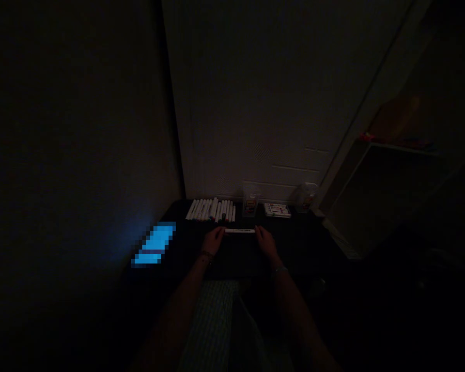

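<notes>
Head view, on the table
Left hand, right hand: at either end of one white marker.
Fingers: together; clamped or only touching, too dark to tell.
Far row: white markers, side by side.

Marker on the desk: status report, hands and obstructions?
Left hand, right hand at either end of white marker. Row of white markers beyond.

On the dark desk in front of you, a row of white-barrelled markers lies side by side near the far edge. To its right stand a clear plastic holder, a flat printed packet and a second clear container. Off to your left glows a blue rectangle — too pixelated to identify — and a pale wall rises behind everything.
</notes>
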Motion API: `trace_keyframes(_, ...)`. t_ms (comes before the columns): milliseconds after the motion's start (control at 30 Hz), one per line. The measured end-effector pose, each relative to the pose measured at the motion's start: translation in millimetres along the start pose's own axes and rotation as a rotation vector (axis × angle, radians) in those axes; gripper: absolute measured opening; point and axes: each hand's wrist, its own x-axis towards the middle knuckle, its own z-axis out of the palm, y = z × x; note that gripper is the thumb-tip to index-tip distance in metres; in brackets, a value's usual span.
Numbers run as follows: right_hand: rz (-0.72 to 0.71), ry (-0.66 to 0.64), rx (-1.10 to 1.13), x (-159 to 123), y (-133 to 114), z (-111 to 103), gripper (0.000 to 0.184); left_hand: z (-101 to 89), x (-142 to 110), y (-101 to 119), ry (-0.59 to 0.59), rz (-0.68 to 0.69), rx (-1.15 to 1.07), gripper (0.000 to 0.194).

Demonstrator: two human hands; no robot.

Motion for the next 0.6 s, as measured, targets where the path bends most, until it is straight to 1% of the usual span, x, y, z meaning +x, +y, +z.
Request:
trace_keyframes(267,-0.001,0.009,0.019,-0.6,-0.1,-0.3,0.038,0.6,1.2,0.5,0.006,0.006,-0.018,0.036)
trace_keyframes(367,0.002,0.023,0.022,-0.1,0.9,0.4,0.038,0.6,0.8,0.3,0.011,0.025,-0.007,0.035)
trace_keyframes(600,-0.011,0.021,0.008,-0.3,1.3,0.2,0.039,-1.9,-0.9,4.3,-0.007,0.007,0.034,0.037)
